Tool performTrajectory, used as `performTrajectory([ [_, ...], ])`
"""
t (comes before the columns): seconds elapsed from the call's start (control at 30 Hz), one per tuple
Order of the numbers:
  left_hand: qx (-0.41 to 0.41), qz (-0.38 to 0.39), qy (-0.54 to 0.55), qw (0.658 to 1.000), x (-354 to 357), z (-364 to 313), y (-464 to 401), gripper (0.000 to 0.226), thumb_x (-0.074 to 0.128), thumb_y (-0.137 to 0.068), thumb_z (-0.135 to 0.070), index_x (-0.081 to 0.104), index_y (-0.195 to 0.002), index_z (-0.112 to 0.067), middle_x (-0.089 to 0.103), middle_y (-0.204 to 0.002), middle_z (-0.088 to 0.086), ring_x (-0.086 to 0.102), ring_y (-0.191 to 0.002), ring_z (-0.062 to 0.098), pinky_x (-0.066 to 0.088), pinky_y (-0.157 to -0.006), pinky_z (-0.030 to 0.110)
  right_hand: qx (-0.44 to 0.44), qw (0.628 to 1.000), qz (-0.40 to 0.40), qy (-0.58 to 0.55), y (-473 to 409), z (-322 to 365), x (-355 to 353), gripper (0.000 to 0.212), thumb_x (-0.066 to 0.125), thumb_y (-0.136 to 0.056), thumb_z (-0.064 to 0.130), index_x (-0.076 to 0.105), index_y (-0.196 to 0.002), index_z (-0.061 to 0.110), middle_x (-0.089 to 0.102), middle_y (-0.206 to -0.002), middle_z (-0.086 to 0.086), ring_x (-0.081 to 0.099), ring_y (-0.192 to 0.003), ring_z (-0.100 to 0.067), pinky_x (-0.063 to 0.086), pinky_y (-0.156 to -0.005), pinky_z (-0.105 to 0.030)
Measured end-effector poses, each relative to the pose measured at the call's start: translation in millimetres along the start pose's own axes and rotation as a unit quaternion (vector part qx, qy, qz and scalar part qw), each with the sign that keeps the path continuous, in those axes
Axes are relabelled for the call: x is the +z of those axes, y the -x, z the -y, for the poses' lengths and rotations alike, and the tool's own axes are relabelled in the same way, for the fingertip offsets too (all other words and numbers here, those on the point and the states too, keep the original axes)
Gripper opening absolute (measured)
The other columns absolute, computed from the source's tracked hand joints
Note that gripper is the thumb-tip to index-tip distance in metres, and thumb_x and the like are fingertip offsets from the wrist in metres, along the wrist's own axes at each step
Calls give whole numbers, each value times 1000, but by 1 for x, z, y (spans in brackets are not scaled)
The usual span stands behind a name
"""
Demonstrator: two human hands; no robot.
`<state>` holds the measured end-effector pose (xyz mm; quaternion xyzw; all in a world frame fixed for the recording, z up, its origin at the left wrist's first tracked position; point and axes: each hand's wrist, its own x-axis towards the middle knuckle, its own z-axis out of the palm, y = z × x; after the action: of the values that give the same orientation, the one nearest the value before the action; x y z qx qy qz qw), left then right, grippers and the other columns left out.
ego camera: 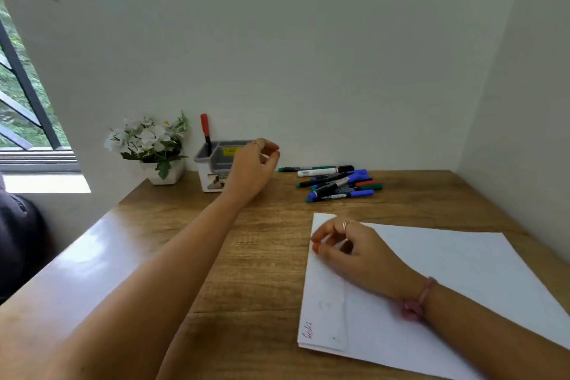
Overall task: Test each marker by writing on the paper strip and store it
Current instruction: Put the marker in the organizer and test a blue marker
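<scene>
Markers (337, 183): loose pile near desk's (246, 256) far edge, well apart from hands. Red marker (205, 133): upright in grey organiser (216, 163) at far-left corner. Paper strip (324, 296): along sheet's (447, 281) left edge. Left hand (253, 170): raised before organiser, fingers loosely curled, holding nothing. Right hand (354, 250): resting on strip, fingers loosely curled

Glossy wood table (191, 271); matt paper (447, 281)
</scene>
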<state>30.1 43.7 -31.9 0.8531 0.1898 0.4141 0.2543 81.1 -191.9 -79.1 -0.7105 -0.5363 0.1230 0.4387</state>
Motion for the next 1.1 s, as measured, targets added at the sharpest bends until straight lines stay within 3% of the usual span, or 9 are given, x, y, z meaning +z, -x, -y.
performTrajectory([
  [0.13, 12, 69, 9, 998, 37, -11, 24, 20, 58, -89, -19, 62, -107, -10, 66, -97, 1, 60, -80, 9, 51, -76, 22, 118, 973, -98, -175, -3, 2, -7, 7, 63, -87, 15, 67, -90, 21, 71, -94, -7, 62, -79, -7, 50, -73, -18],
  [0.27, 13, 88, -13, 996, 62, -6, 33, 30, 65, -85, -24, 62, -111, -8, 64, -105, 7, 58, -86, 12, 46, -80, 19, 179, 913, -157, -331, -8, 2, -12, 8, 60, -88, 7, 66, -88, 13, 69, -83, -1, 62, -69, -5, 50, -63, -14],
  [0.37, 20, 100, -58, 993, 70, 2, 34, 37, 66, -84, -33, 62, -114, -12, 62, -107, 7, 58, -95, 18, 44, -85, 27, 205, 874, -175, -404, -11, -1, -14, 7, 60, -89, 5, 65, -91, 9, 69, -78, -1, 61, -63, -3, 50, -59, -15],
  [0.8, 37, 120, -81, 989, 67, -1, 33, 27, 63, -85, -30, 69, -107, -15, 67, -99, 2, 58, -88, 13, 47, -80, 28, 206, 868, -168, -420, -14, -5, -15, 10, 58, -90, 5, 66, -93, 9, 68, -77, -2, 61, -64, -5, 51, -59, -17],
  [0.97, -28, 45, 40, 998, 53, -14, 38, 22, 66, -84, -21, 68, -103, -11, 67, -89, 1, 59, -71, 1, 48, -66, 8, 204, 861, -165, -435, -13, -3, -16, 9, 57, -90, 4, 66, -92, 8, 68, -76, -3, 60, -62, -5, 51, -59, -16],
  [1.1, -60, -12, 136, 989, 26, -31, 44, 20, 67, -84, -21, 68, -101, -11, 68, -85, -3, 60, -72, -1, 48, -67, 8, 212, 860, -151, -438, -12, 2, -18, 10, 56, -91, 5, 66, -91, 9, 67, -75, -3, 60, -64, -7, 53, -62, -18],
])
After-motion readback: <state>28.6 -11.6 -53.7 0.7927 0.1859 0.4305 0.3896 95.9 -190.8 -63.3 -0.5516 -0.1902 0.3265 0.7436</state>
